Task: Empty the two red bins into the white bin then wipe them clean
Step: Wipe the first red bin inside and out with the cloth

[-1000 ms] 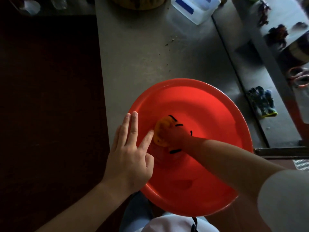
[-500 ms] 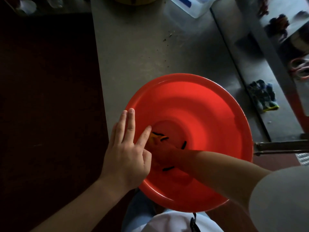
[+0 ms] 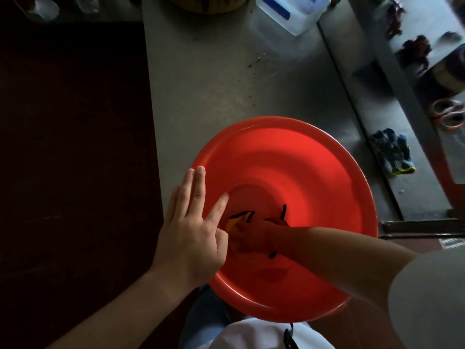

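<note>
Dark floor [image 3: 75, 147] fills the left side. The grey metal surface [image 3: 214, 79] runs up the middle, with a raised ledge [image 3: 412, 172] along its right.

The red bin [image 3: 302, 152], a wide round basin, sits upright on the near part of the surface. Its left rim is by the surface's left edge and its near rim is over the person's lap.

The left hand [image 3: 191, 238] lies flat on the bin's left rim, grip slack. Its fingers are straight, holding nothing, and the index finger splays inward over the bin wall.

The right hand [image 3: 254, 238] is down inside the bin, near the bottom on the left. Its grip is closed, with the fingers bunched on a yellow cloth [image 3: 232, 222] with black trim. The cloth is pressed against the bin's inner wall, just beside the left index finger. The right forearm crosses the bin from the lower right.

A white plastic tub [image 3: 294, 13] with a blue label sits at the far end of the surface, well apart from the bin. A round wooden item [image 3: 206, 3] is beside it, cut off by the top edge.

Blue work gloves [image 3: 392, 152] with yellow cuffs lie on the ledge, right of the bin. Red-handled scissors [image 3: 450, 114] are further right, blurred.

Small dark crumbs [image 3: 254, 62] are scattered on the surface beyond the bin.
</note>
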